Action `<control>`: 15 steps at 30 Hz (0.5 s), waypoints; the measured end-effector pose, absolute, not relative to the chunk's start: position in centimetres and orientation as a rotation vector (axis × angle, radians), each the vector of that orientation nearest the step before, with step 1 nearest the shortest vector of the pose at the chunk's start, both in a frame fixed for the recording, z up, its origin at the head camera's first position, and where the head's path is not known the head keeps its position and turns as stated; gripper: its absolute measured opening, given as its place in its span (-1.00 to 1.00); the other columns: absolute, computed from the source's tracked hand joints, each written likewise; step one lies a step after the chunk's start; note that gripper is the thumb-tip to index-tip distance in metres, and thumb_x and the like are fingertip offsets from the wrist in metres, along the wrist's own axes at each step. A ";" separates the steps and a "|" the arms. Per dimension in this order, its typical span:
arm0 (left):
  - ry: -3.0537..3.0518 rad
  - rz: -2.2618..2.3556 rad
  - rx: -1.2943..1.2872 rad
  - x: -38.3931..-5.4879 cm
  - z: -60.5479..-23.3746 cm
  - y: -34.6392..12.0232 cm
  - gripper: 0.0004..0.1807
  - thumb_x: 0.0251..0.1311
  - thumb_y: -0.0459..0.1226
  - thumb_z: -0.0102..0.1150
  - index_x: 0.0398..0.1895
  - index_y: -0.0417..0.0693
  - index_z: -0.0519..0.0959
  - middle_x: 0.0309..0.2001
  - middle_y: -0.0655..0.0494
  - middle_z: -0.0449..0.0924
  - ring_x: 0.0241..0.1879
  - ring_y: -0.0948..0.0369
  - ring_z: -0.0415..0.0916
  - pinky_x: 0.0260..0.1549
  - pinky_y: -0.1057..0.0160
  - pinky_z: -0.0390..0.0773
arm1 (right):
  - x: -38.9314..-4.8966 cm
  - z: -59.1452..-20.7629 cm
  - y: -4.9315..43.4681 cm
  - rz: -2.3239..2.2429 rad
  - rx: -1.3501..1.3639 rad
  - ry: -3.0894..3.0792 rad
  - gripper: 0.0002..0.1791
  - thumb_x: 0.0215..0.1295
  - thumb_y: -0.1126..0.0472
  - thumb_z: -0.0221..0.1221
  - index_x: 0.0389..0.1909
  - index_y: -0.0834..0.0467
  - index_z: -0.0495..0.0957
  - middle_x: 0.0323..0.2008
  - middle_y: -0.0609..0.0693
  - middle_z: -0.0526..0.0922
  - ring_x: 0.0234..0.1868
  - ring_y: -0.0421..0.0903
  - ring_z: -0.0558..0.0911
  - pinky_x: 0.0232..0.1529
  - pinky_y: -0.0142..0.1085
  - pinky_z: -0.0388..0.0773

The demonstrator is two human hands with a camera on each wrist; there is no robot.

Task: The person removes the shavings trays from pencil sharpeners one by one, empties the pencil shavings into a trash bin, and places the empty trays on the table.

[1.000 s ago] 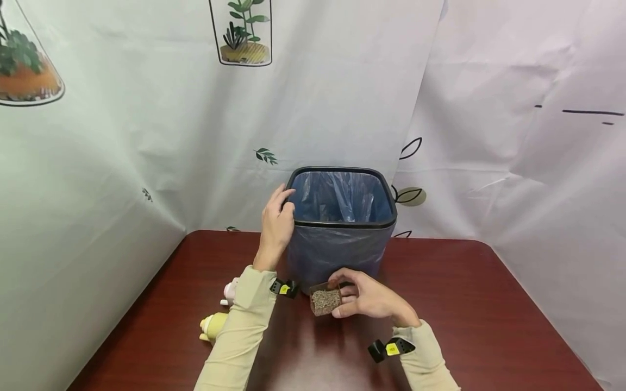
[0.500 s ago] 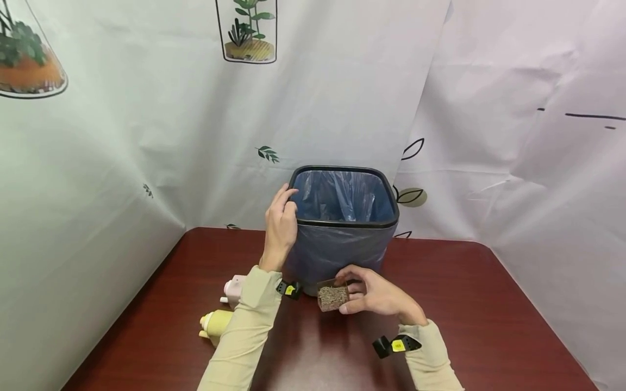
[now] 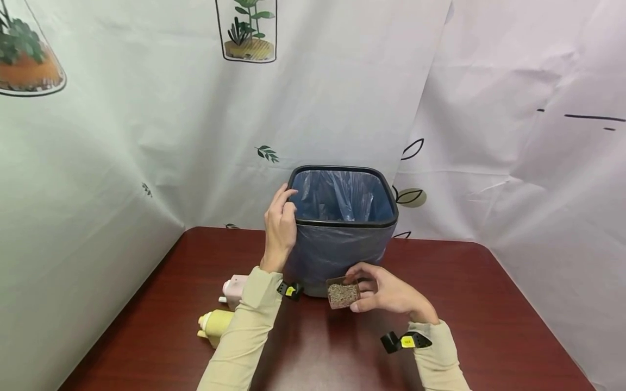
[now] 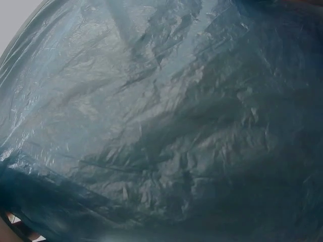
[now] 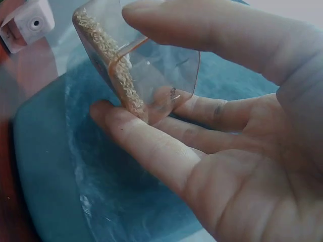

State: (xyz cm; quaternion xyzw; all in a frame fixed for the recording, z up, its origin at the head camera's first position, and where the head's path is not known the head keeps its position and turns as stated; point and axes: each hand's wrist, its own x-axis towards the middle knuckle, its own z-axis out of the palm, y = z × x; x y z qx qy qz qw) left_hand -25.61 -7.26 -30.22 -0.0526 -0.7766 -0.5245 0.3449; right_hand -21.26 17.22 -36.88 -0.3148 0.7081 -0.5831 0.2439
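My left hand [image 3: 281, 225] grips the left side of the black rim of a trash bin [image 3: 337, 255] lined with a translucent bag. In the left wrist view, the bag [image 4: 161, 121] fills nearly everything, with a bit of the hand at the lower left corner. My right hand [image 3: 388, 293] holds a small clear shavings drawer [image 3: 343, 294] between thumb and fingers, low in front of the bin. A layer of light brown pencil shavings [image 5: 108, 55] lies inside the drawer.
A pink pencil sharpener [image 3: 236, 289] and a yellow one [image 3: 217, 323] stand left of the bin, partly behind the left forearm. In the right wrist view, the pink sharpener shows a round hole. A white printed curtain [image 3: 342, 98] surrounds the dark red table [image 3: 464, 304].
My right hand has moved slightly right and up with the drawer, along the bin's front. The left hand stays at the rim.
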 end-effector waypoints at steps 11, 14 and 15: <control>-2.049 -1.412 -0.112 -25.3 -30.1 -7.4 -0.45 0.15 -0.23 -0.32 0.23 0.09 0.40 0.30 0.30 0.24 0.13 0.22 0.35 0.00 0.12 0.31 | -21.4 -36.6 18.2 -1.595 -0.875 1.989 -0.40 -0.01 0.37 0.29 0.07 0.35 0.27 0.04 0.28 0.37 -0.19 -0.02 0.55 -0.24 -0.21 0.54; -2.055 -1.424 -0.096 -25.3 -30.0 -7.3 -0.43 0.14 -0.22 -0.31 0.28 0.15 0.33 0.29 0.34 0.24 0.25 0.31 0.21 0.13 0.15 0.26 | -21.4 -36.5 18.5 -1.588 -0.869 2.021 -0.40 -0.01 0.36 0.29 0.08 0.34 0.28 0.04 0.28 0.38 -0.19 -0.02 0.55 -0.25 -0.20 0.54; -2.054 -1.422 -0.093 -25.3 -30.0 -7.3 -0.43 0.14 -0.22 -0.30 0.28 0.15 0.33 0.29 0.35 0.24 0.25 0.31 0.21 0.12 0.15 0.27 | -21.4 -36.5 18.6 -1.587 -0.866 2.029 -0.40 -0.01 0.35 0.29 0.08 0.33 0.28 0.04 0.27 0.38 -0.18 -0.01 0.55 -0.25 -0.20 0.54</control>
